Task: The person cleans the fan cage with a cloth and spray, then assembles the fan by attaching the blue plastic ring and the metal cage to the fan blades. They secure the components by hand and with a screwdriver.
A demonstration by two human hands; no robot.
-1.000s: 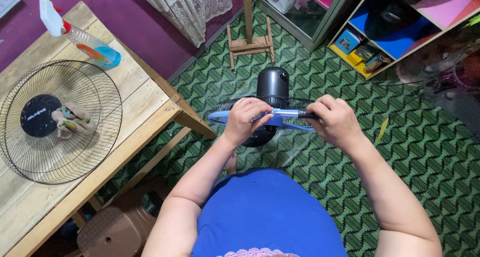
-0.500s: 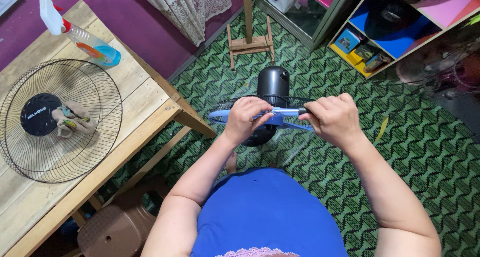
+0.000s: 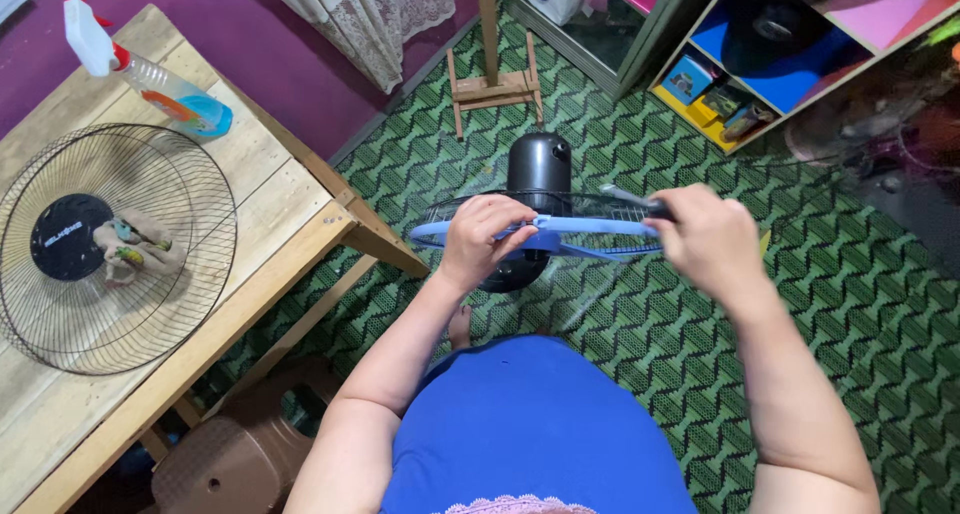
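Left hand is curled closed on the blue fan blade, pinning it at the hub in front of the black motor housing, over the green patterned mat. Right hand is fisted around a dark-handled screwdriver, just right of the hub, shaft angled left above the blade; tip contact can't be made out.

Spray bottle with orange-blue label on table, small colourful boxes on shelf
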